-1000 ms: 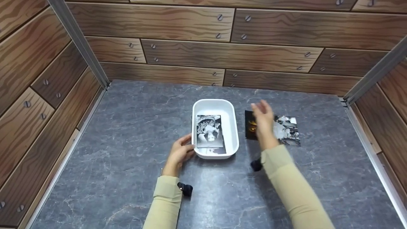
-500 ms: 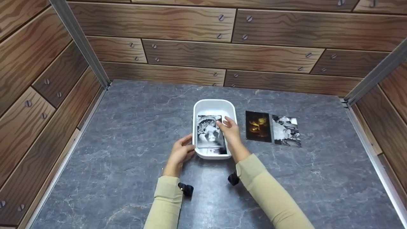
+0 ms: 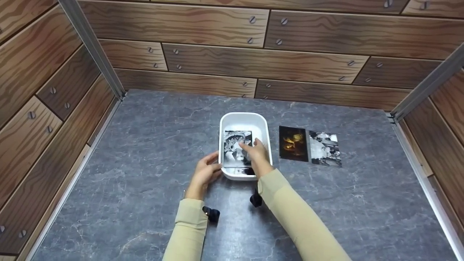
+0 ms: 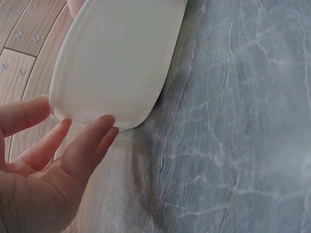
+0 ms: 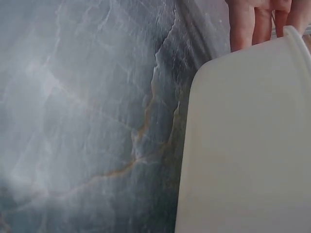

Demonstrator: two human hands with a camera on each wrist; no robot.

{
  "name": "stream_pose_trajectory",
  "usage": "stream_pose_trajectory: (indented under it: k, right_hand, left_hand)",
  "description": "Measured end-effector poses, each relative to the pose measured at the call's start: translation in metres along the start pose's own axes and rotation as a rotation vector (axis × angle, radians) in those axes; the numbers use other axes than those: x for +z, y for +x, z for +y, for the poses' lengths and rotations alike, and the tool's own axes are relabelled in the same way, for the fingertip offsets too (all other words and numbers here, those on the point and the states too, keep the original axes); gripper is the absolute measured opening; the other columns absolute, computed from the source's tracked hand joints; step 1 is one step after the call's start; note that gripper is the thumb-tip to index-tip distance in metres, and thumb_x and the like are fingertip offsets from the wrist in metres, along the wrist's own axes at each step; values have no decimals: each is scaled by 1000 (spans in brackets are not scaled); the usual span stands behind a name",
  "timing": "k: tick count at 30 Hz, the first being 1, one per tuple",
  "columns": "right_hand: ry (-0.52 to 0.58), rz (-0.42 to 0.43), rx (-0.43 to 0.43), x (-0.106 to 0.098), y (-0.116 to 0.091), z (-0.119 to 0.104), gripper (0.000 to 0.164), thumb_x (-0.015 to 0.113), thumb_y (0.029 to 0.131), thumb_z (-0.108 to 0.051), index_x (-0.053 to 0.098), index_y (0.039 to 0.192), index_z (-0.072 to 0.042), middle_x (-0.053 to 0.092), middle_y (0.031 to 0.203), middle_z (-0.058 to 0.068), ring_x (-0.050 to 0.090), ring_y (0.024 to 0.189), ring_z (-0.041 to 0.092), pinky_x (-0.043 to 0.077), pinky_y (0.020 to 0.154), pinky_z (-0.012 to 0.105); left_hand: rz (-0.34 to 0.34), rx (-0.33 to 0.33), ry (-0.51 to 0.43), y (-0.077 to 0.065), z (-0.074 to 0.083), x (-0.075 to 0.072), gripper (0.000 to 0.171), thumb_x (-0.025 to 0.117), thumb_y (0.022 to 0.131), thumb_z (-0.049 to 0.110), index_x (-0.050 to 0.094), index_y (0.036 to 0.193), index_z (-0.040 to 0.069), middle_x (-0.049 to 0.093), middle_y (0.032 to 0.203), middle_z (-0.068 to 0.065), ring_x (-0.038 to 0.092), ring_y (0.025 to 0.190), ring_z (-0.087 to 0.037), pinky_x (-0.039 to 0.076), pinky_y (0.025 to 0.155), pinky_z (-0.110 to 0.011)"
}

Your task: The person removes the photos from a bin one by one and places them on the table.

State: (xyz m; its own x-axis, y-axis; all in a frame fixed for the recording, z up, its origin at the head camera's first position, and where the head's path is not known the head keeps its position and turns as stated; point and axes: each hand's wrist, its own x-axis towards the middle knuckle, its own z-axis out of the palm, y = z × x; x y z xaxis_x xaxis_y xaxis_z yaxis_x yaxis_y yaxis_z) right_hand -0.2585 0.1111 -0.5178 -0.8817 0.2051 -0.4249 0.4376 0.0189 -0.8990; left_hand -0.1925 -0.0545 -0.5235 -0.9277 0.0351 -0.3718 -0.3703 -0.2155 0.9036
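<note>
Touching the white tub [image 3: 244, 121], the left hand [image 3: 204, 173] keeps no grip, fingers loose; the right hand [image 3: 259, 156] hangs over photos [image 3: 233, 138] inside, any pinch hidden; it looks partway done, a dark picture [image 3: 293, 144] and grey picture [image 3: 325, 148] lying outside on the table [image 3: 174, 137]
</note>
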Motion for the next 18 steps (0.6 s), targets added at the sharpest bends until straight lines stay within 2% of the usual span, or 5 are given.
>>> stream_pose_trajectory:
  k: [5, 11, 15, 18]
  right_hand:
    - [-96, 10, 13, 4, 3, 1, 79, 70, 87, -16, 27, 151, -1, 26, 157, 19, 29, 142, 32, 32, 117, 39]
    - [-201, 41, -6, 5, 7, 3, 64, 69, 87, -19, 44, 143, -1, 31, 149, 25, 27, 138, 35, 24, 119, 42]
    - [-232, 52, -17, 5, 7, 2, 58, 68, 88, -20, 49, 139, -2, 37, 145, 25, 29, 134, 36, 23, 118, 43]
    - [-251, 46, -38, 5, 6, 1, 58, 66, 89, -19, 47, 141, -2, 40, 145, 24, 31, 135, 36, 25, 118, 42]
  left_hand:
    - [-1, 1, -7, 1, 0, 0, 59, 51, 85, -13, 43, 142, -3, 42, 147, -24, 58, 115, -37, 58, 87, -31]
    - [-1, -1, 3, 2, -1, 0, 57, 51, 85, -12, 43, 141, -4, 43, 146, -25, 60, 111, -32, 58, 84, -28]
    - [-4, -12, -5, 1, 0, 0, 57, 51, 85, -12, 44, 141, -2, 44, 146, -23, 59, 114, -34, 58, 86, -30]
    - [0, -8, -7, 0, 0, 0, 58, 52, 85, -12, 44, 141, -3, 43, 146, -23, 59, 114, -35, 58, 86, -30]
